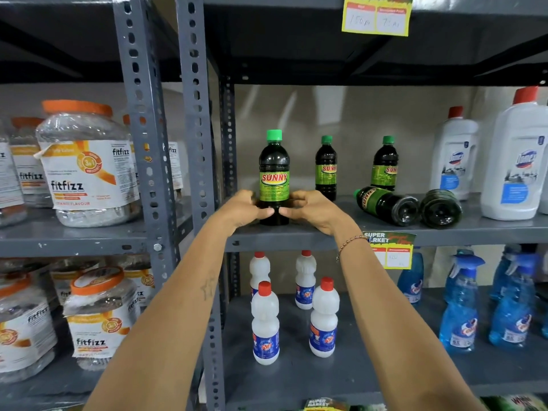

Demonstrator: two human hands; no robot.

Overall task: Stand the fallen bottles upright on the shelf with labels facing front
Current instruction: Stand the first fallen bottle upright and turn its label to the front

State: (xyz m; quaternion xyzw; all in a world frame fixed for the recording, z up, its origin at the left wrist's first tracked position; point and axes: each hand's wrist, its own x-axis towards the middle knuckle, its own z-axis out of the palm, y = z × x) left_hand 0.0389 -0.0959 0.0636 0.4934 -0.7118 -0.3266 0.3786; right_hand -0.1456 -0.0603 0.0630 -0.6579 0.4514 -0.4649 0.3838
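Note:
A dark Sunny bottle (274, 173) with a green cap stands upright at the front left of the grey shelf (296, 237), its label facing me. My left hand (247, 207) and my right hand (308, 209) clasp its base from both sides. Two more Sunny bottles (326, 169) (385, 164) stand upright further back, labels turned partly to the right. Two fallen Sunny bottles lie to the right: one (385, 204) with its base toward me, the other (441, 207) showing mostly its base.
Large white cleaner bottles (516, 161) with red caps stand at the shelf's right end. A slotted grey upright (197, 114) borders the left. Fitfizz jars (86, 164) fill the neighbouring rack. White bottles (265, 321) and blue spray bottles (459, 307) stand on the shelf below.

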